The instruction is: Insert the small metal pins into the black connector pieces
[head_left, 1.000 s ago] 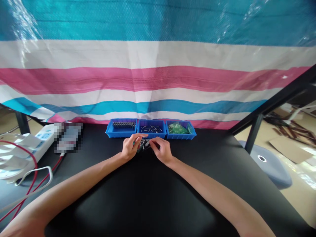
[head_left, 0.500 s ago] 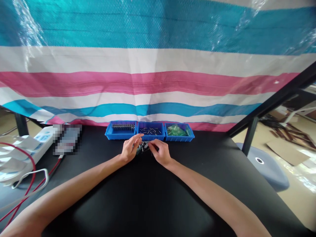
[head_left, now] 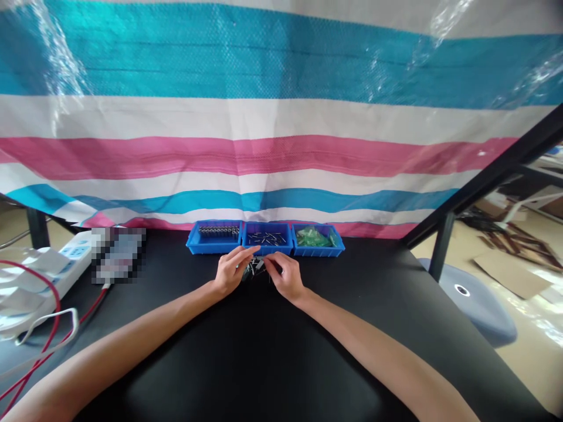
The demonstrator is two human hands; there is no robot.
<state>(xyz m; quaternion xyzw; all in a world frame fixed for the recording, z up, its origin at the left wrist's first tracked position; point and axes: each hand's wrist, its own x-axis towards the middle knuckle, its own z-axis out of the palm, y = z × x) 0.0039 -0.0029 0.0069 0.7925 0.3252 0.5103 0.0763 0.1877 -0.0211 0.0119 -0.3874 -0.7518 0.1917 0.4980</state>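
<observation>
Close behind the middle bin, on the near side, lies a small heap of thin metal pins [head_left: 254, 268] on the black table. My left hand [head_left: 229, 271] rests at the heap's left, its fingers stretched out to the right over the far side and nothing visible gripped. From the right, my right hand [head_left: 287, 275] has thumb and fingers pinched together at the heap's edge. A small grey piece shows near those fingertips, too small to name.
Three blue bins stand in a row: a left bin [head_left: 211, 248] with lined-up metal cylinders, a middle bin [head_left: 284, 249] with loose pins, and a right bin [head_left: 317, 252] with green plastic packets. A power strip [head_left: 77, 252] and cables lie left. Striped sheeting [head_left: 264, 158] hangs behind.
My left fingers have straightened and reached slightly further right over the heap. My right hand stays pinched at nearly the same place. The whole view has shifted a little.
</observation>
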